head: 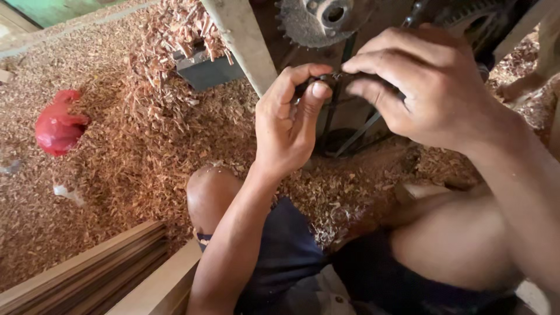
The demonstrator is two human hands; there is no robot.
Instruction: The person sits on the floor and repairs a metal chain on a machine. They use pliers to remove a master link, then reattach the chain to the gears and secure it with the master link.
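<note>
No packages, labels, signs or screens visible.

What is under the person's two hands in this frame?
Below the left hand and right hand run dark belts from the toothed wheel, over a floor of reddish wood shavings. The small dark part both pinch is mostly covered by fingers.

We have only one view, from a camera on the head. It looks steeply down and a little forward, very near to our left hand and right hand, with our knees below and the floor of wood shavings around.
</note>
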